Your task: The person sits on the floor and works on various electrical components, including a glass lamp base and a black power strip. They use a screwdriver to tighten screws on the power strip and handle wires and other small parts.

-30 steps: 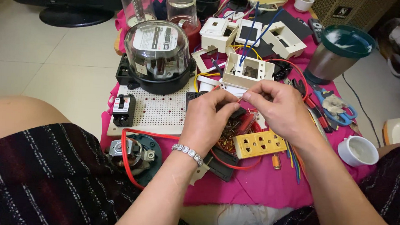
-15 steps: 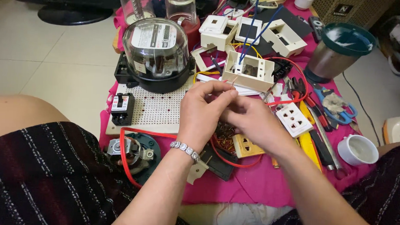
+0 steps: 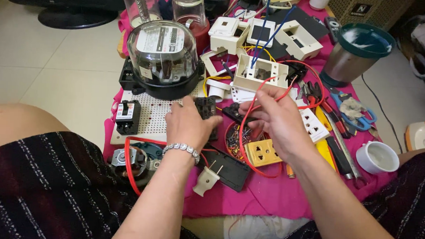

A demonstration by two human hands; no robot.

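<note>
My left hand [image 3: 188, 127] rests on the white perforated board [image 3: 148, 119], its fingers closed on a small black electrical block [image 3: 206, 108]. My right hand [image 3: 275, 121] is just to the right and pinches a thin red wire [image 3: 272, 95] between thumb and fingertips. The wire loops down past a round dish of small screws [image 3: 234, 137] and around a yellow socket [image 3: 263, 152]. A black part [image 3: 233, 112] lies under my right thumb; whether the thumb touches it I cannot tell. The hands are a few centimetres apart.
On the pink cloth [image 3: 276, 198] stand a glass-domed electric meter [image 3: 162, 55], a black breaker [image 3: 126, 116], a cream switch box [image 3: 262, 75] and a white socket [image 3: 314, 125]. Also there: a white plug [image 3: 207, 179], blue-handled pliers [image 3: 355, 111], a white cup [image 3: 378, 157] and a metal jug [image 3: 356, 53].
My hands were joined at the centre, working on one small part. They have come apart: the left went down onto the black block and the right drew back holding the red wire.
</note>
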